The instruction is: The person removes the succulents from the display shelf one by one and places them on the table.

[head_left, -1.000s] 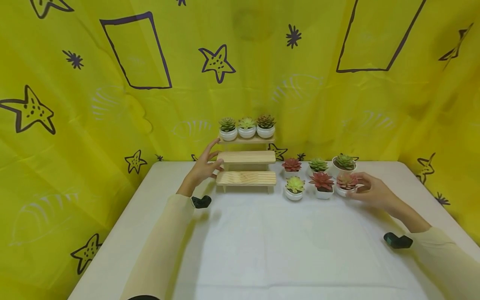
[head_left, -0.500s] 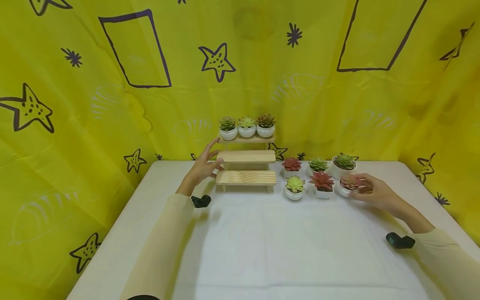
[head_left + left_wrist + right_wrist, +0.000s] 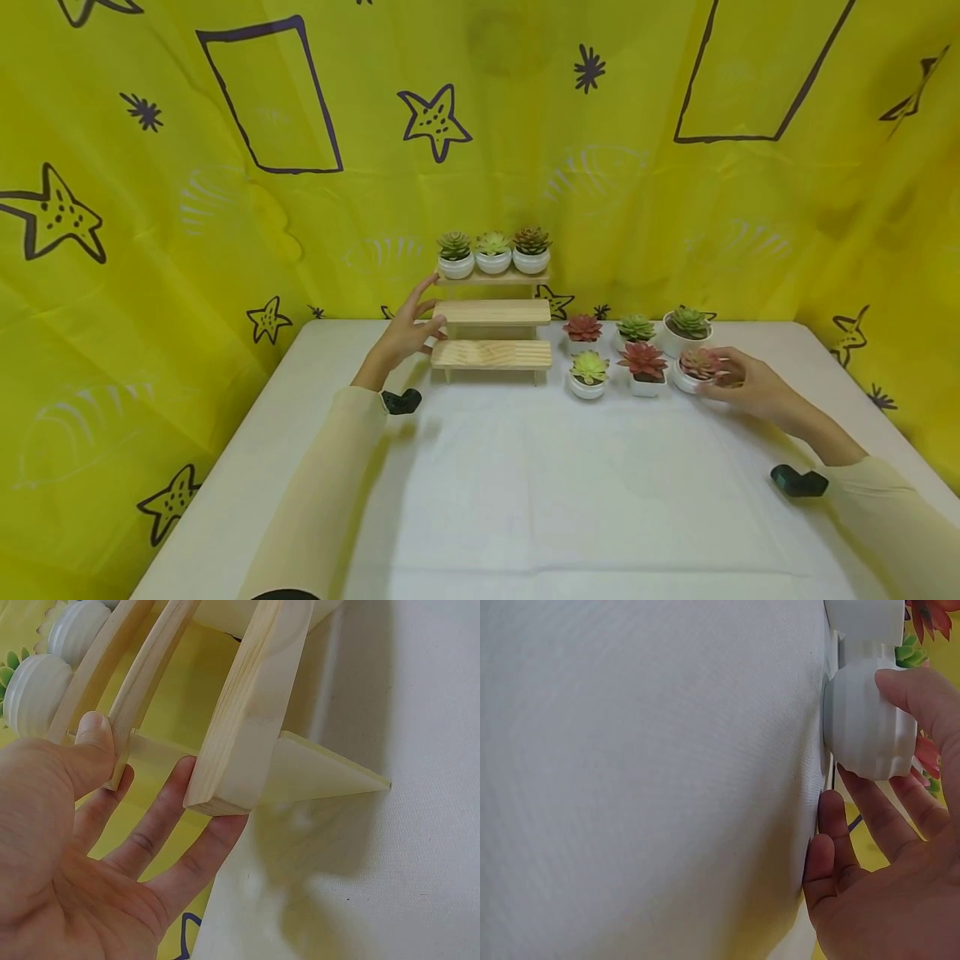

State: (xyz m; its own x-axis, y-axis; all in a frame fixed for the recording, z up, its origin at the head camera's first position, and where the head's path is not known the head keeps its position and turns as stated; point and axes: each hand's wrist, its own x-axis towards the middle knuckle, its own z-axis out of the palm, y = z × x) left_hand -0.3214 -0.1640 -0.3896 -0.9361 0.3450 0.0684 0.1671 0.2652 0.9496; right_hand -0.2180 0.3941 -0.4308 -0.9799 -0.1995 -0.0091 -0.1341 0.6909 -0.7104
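Head view: left hand point(image 3: 403, 337) grips a three-tiered pale-wood stand point(image 3: 491, 354) while right hand point(image 3: 753, 388) pinches a pink succulent in a round white pot point(image 3: 685, 379), now tilted palmward beside red and green succulents point(image 3: 643, 360), suggesting a secure hold.

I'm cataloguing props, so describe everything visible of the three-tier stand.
The three-tier stand has pale, wood-grained boards rising backward on thin, translucent-looking supports. It stands upright on the white table. Three potted succulents line the top board; the lower two are bare. The left hand holds its left end.
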